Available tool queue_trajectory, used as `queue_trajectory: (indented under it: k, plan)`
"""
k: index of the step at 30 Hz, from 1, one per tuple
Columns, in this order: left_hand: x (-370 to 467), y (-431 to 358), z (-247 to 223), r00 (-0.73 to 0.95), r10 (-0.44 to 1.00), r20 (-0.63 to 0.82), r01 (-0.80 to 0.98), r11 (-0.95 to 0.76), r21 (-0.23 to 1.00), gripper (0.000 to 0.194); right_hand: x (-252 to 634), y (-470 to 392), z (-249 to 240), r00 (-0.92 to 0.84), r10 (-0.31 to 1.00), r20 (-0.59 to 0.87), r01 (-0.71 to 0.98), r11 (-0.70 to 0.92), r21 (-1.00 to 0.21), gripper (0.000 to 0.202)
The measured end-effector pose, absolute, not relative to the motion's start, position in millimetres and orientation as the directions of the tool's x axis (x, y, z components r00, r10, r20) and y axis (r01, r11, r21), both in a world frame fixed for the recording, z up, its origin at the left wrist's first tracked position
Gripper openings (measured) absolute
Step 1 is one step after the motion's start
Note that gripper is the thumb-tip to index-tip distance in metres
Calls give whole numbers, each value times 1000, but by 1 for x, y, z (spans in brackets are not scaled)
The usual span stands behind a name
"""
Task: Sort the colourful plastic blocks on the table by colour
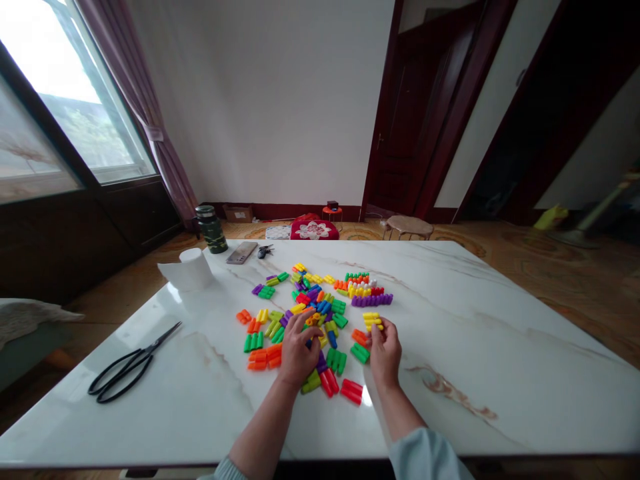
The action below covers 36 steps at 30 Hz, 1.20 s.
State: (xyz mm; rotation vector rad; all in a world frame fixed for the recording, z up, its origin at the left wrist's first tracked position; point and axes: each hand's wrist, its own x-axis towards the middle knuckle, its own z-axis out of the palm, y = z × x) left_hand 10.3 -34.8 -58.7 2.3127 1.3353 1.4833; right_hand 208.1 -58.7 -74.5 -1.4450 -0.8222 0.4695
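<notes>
My right hand [385, 350] pinches a yellow ridged plastic toy block [372, 321] between thumb and fingers, just above the table. Close to that hand lie an orange block [360, 337] and a green block [360, 353]. My left hand [299, 350] hovers over the loose pile of coloured blocks, its fingers apart and curved. An orange block [313, 319] lies by its fingertips; I cannot tell whether they touch it. Behind the pile, several blocks stand in joined rows, with a purple row [373, 301] nearest me. Red blocks [351, 391] lie in front of the pile.
Black-handled scissors [131, 368] lie on the left of the white marbled table [500, 347]. A paper roll [193, 270], a camouflage-patterned bottle [211, 229], a phone [242, 253] and keys [265, 251] are at the back left. A stool [409, 225] stands beyond the table.
</notes>
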Motion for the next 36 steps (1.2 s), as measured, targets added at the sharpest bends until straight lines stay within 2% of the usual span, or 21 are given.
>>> queue_trajectory:
  k: [4, 8, 16, 19, 22, 25, 27, 30, 33, 36]
  plan:
    - [10, -35, -58, 149, 704, 694, 624, -611, 487, 25, 211, -57, -77, 637, 703, 317, 351, 102, -931, 41]
    - [10, -35, -56, 151, 708, 690, 623, -610, 489, 26, 221, -48, -72, 548, 748, 376, 446, 119, -887, 39]
    - [12, -34, -60, 129, 733, 667, 633, -579, 513, 26, 245, -26, -75, 381, 858, 344, 700, -25, -714, 26]
    - [12, -34, -62, 117, 747, 655, 628, -566, 534, 27, 230, -28, -73, 365, 873, 324, 641, 17, -768, 27]
    - [12, -34, -63, 98, 741, 664, 615, -570, 545, 27, 210, -33, -66, 288, 923, 256, 465, 99, -880, 33]
    - [12, -33, -61, 74, 727, 683, 595, -581, 555, 25, 206, -39, -62, 178, 937, 301, 408, 209, -889, 36]
    - [12, -33, -59, 52, 723, 689, 587, -581, 564, 25, 218, -41, -64, 168, 903, 396, 509, 265, -819, 33]
    - [12, -35, -55, 20, 719, 695, 573, -577, 581, 28, 245, -41, -74, 123, 841, 526, 725, 285, -627, 26]
    - [14, -41, -54, 0, 721, 693, 563, -573, 596, 31, 262, -41, -82, -64, 818, 572, 849, 346, -400, 19]
    - [13, -43, -51, 29, 734, 679, 557, -576, 599, 30, 262, -41, -86, -180, 796, 578, 890, 382, -250, 25]
